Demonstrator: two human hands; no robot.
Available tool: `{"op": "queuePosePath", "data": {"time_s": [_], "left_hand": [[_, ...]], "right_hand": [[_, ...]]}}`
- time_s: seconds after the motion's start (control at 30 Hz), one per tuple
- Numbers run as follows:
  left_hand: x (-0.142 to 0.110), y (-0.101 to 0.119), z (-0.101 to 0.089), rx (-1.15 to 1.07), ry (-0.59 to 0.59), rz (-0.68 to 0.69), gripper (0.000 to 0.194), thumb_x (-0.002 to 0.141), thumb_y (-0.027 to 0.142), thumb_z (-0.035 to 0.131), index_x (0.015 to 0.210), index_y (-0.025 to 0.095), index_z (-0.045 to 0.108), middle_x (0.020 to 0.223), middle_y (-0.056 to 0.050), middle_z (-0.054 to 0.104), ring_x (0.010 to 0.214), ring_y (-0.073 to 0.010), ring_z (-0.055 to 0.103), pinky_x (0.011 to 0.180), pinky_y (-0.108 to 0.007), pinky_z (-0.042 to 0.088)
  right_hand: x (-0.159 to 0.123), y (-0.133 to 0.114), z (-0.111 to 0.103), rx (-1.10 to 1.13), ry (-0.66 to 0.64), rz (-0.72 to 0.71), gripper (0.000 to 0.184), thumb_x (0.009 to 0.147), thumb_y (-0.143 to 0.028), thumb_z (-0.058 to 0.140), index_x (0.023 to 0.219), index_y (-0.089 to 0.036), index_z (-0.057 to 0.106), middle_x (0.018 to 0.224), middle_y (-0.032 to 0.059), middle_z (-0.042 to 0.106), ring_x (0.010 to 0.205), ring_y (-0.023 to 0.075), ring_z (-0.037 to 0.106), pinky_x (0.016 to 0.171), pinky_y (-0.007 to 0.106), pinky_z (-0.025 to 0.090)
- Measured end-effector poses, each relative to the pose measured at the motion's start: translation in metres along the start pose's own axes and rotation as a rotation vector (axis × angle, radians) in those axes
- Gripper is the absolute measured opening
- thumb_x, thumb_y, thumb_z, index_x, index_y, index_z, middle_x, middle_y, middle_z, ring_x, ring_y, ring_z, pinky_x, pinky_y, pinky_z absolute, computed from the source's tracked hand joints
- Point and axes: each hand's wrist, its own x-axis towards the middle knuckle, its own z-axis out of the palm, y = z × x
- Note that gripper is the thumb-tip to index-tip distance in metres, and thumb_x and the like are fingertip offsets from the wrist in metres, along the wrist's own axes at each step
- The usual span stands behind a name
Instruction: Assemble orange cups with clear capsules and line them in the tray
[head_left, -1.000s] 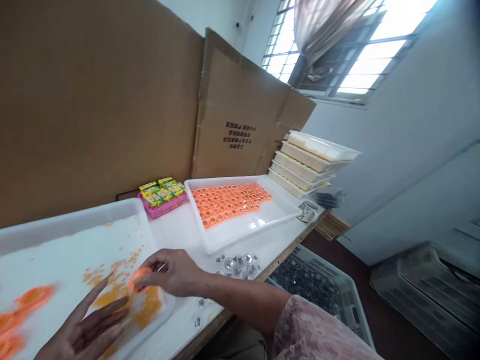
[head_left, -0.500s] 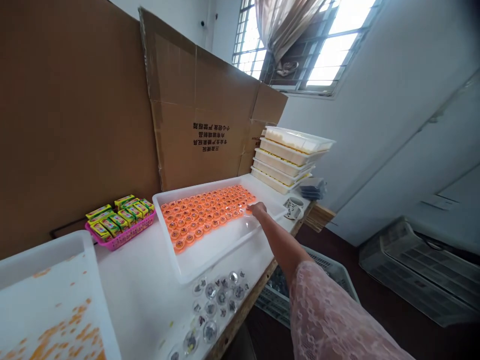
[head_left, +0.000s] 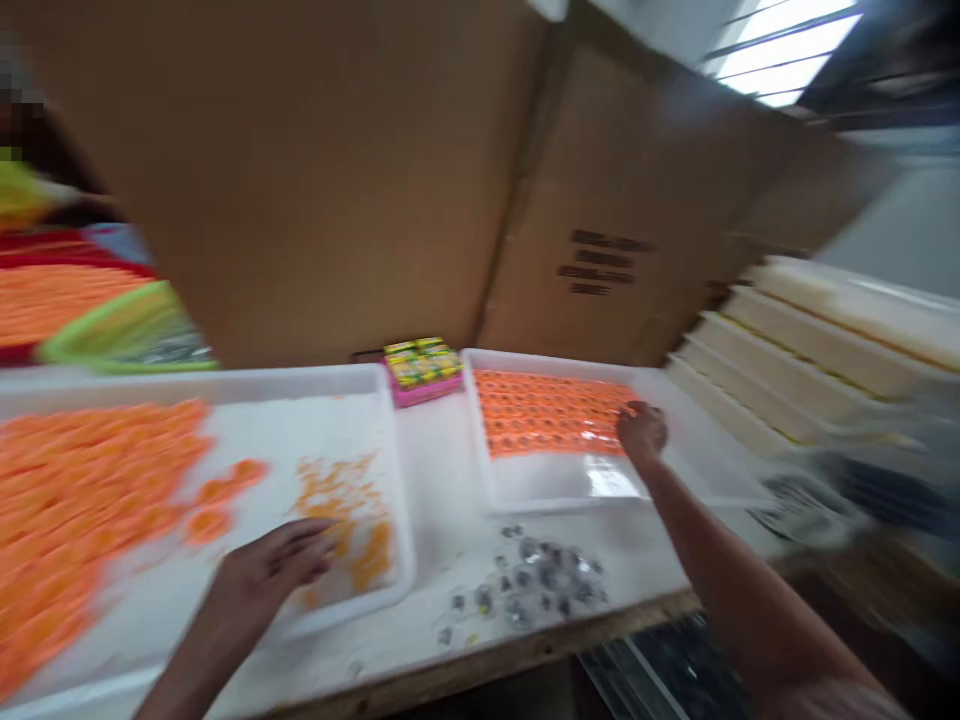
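Conveniently, the half-open left hand (head_left: 274, 565) lies at ten o'clock beside loose orange pieces (head_left: 345, 530), the curled right hand (head_left: 640, 435) at one o'clock against packed orange discs (head_left: 551, 412), any hold hidden by blur.

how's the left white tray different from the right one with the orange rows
The right white tray has orange pieces in tight, even rows across its far half, while the left white tray has a loose heap at its left end. The left tray has scattered orange bits near its right end; the right tray's near half looks bare. The left hand is over the left tray; the right hand is at the right tray's rows. Both are shallow, white, rectangular.
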Motion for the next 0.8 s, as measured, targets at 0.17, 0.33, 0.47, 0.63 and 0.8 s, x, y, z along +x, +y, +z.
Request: {"op": "queuePosePath", "data": {"time_s": [0.17,0.33,0.47,0.63,0.8], "left_hand": [[-0.017,0.009,-0.018,-0.122,-0.222,0.127,0.028,0.074,0.043,0.063,0.077,0.016,0.071,0.070,-0.007,0.070,0.064,-0.0194,0.063,0.060,-0.028,0.049],[-0.019,0.005,-0.022,-0.276,-0.165,0.214,0.030,0.078,0.043,0.059,0.070,0.016,0.068,0.067,-0.006,0.066,0.058,-0.0161,0.059,0.057,-0.027,0.046],[-0.023,0.003,-0.027,-0.298,-0.146,0.236,0.030,0.078,0.043,0.059,0.069,0.015,0.067,0.063,-0.005,0.064,0.055,-0.0150,0.057,0.055,-0.027,0.044],[-0.018,0.001,-0.027,-0.316,-0.110,0.246,0.029,0.080,0.042,0.056,0.066,0.017,0.064,0.062,-0.003,0.061,0.056,-0.0151,0.055,0.055,-0.026,0.042],[-0.006,-0.013,-0.025,-0.287,0.358,0.204,0.020,0.084,0.038,0.051,0.084,0.020,0.061,0.075,-0.003,0.062,0.075,-0.0183,0.058,0.070,-0.029,0.045]], "right_hand": [[-0.061,-0.159,0.065,0.486,-0.198,-0.394,0.022,0.082,-0.026,0.046,0.095,-0.016,0.061,0.094,0.0141,0.060,0.070,0.0210,0.057,0.071,0.041,0.045],[-0.182,-0.323,0.101,0.701,-0.741,-0.926,0.021,0.080,-0.019,0.056,0.098,-0.029,0.064,0.104,0.0039,0.063,0.087,0.0187,0.061,0.073,0.030,0.050],[-0.228,-0.385,0.140,0.545,-0.910,-1.119,0.041,0.072,-0.011,0.066,0.109,-0.026,0.060,0.114,0.0064,0.058,0.106,0.0253,0.053,0.084,0.033,0.046],[-0.233,-0.390,0.165,0.439,-0.920,-1.126,0.028,0.071,-0.004,0.060,0.095,-0.019,0.064,0.087,0.0024,0.061,0.085,0.0192,0.057,0.078,0.030,0.044],[-0.222,-0.365,0.138,0.431,-0.863,-1.116,0.026,0.076,-0.011,0.056,0.100,-0.019,0.062,0.094,0.0037,0.059,0.081,0.0162,0.056,0.075,0.028,0.045]]}}
